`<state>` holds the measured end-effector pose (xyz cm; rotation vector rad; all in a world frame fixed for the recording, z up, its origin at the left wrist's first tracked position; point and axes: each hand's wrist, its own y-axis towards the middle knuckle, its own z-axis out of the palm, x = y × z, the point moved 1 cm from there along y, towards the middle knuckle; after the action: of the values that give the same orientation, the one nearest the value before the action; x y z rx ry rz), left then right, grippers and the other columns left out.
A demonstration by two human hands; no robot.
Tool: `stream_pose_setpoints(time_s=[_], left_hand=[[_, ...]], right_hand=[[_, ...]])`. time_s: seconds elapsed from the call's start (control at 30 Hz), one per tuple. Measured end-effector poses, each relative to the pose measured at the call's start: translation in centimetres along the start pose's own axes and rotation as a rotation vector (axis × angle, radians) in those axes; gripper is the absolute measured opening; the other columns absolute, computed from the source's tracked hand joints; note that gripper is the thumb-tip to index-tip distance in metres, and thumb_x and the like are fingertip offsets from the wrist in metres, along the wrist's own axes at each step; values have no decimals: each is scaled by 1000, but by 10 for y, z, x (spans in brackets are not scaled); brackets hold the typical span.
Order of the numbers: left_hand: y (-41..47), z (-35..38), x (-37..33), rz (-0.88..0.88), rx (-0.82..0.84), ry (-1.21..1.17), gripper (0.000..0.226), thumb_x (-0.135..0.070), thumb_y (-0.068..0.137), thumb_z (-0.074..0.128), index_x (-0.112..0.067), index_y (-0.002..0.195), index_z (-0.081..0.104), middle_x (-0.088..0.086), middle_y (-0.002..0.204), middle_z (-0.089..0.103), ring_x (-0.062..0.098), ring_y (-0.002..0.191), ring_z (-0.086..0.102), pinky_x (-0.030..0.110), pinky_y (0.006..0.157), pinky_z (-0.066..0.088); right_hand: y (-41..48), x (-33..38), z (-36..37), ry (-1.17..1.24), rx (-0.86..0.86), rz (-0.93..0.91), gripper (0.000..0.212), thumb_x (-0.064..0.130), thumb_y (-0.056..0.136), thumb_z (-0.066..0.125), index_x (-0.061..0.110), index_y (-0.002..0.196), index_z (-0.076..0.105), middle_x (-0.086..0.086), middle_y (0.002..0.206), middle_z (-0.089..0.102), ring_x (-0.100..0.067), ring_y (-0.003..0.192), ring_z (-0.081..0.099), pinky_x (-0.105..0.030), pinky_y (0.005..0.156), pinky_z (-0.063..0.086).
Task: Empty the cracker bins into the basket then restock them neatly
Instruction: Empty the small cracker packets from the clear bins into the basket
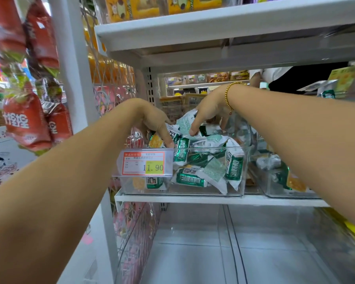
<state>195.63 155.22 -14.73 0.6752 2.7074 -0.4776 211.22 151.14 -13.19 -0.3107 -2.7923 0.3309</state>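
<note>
**Hands at the cracker bin: position and count**

Left hand (pixel 155 121): fingers bent downward, tips on the heap at the front-left corner of the bin. Thumb hidden, so I cannot tell whether it pinches a packet or only presses.

Right hand (pixel 210 111): one bead bracelet (pixel 228 95) at the wrist. Thumb and fingers are spread and curled over a clutch of packets at the middle of the heap, grasping them. It reaches further toward 12 o'clock than the left.

Cracker bin (pixel 211 148): clear plastic, standing on the white shelf (pixel 182 198), long axis running 6 to 12 o'clock into the shelf. Both hands enter over its front rim from 6 o'clock, and the load lies directly under the fingers. Judged step: lifting handfuls out, up and back toward 6 o'clock, under the low shelf above.

Cracker packets (pixel 190 179): green and white, heaped with no common long axis. Well over a dozen show, but the exact number cannot be counted.

Second bin (pixel 279 191): at 3 o'clock of the first, just beside it, holding like packets and partly hidden by the right forearm. Bins with crackers in view: two.

Price tag (pixel 143 163): one, on the front wall at 6 o'clock of the left hand.

Red snack bags (pixel 25 124): several, hanging at 9 o'clock.

Basket: none in view.
</note>
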Motion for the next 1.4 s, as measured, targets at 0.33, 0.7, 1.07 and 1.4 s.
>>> stream_pose_setpoints(time_s=[0.33,0.7,1.07,1.4], left_hand=[[-52,-6,-4,81,-521,3,102,-44,71,79,-7,149,23,13,153,30,33,135,36,38,102,37],[-184,73,-19,412,-834,-469,83,-45,59,83,-26,130,44,-14,121,45,8,115,44,26,91,37],[-199,285,-42,348,-279,-529,80,-42,65,81,-30,134,42,-15,131,48,3,115,48,22,96,40],[-130,523,-19,-10,300,-369,90,-26,77,79,-13,146,24,9,152,31,28,135,37,32,98,39]], right_hand=[[-47,7,9,-190,-359,-218,89,51,84,65,16,152,19,-8,154,31,-29,134,39,-35,99,41],[-197,-43,42,132,-640,-463,54,46,82,71,32,123,39,0,129,46,-21,102,51,-31,75,44],[-275,-166,193,209,-169,-303,60,53,71,74,38,119,43,17,122,50,-8,105,55,-23,86,44],[-207,-294,421,114,285,32,52,34,80,76,16,118,44,2,101,51,-19,88,46,-30,71,39]])
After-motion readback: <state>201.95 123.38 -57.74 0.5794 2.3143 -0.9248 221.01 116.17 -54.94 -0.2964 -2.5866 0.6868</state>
